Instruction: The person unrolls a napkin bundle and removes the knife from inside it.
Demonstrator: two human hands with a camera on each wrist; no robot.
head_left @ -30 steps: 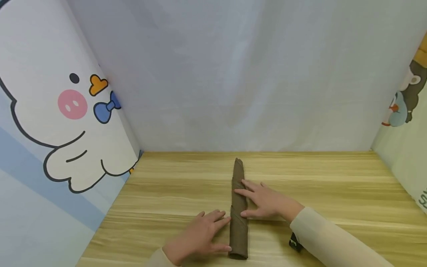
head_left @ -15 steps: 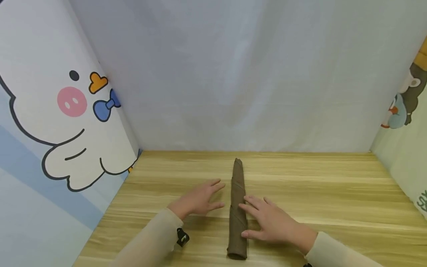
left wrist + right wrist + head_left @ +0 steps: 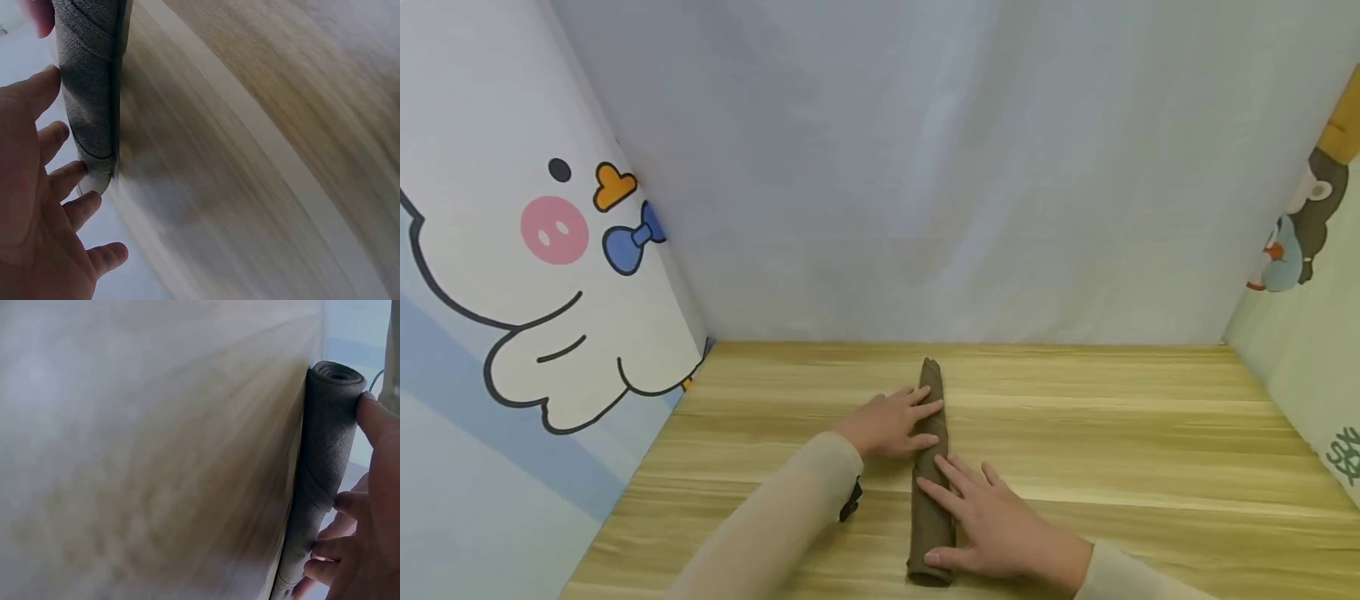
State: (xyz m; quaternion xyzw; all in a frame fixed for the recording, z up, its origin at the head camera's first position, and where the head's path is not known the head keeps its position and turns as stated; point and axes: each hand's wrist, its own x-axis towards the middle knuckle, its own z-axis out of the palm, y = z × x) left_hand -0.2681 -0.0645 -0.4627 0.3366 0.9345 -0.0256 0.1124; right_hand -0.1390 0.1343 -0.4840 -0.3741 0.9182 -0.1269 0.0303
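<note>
On the wood-grain table (image 3: 1112, 433), touching a rolled brown cloth (image 3: 929, 521) from two sides.
Lying lengthwise from 6 to 12 o'clock; touched from 4 o'clock by the right hand (image 3: 1000, 529), from 10 o'clock by the left hand (image 3: 887, 423), with grip wide in both and fingers spread.

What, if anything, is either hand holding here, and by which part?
Nothing is gripped: the left hand rests spread fingers on the far part of the brown rolled cloth, the right hand on its near part.
</note>
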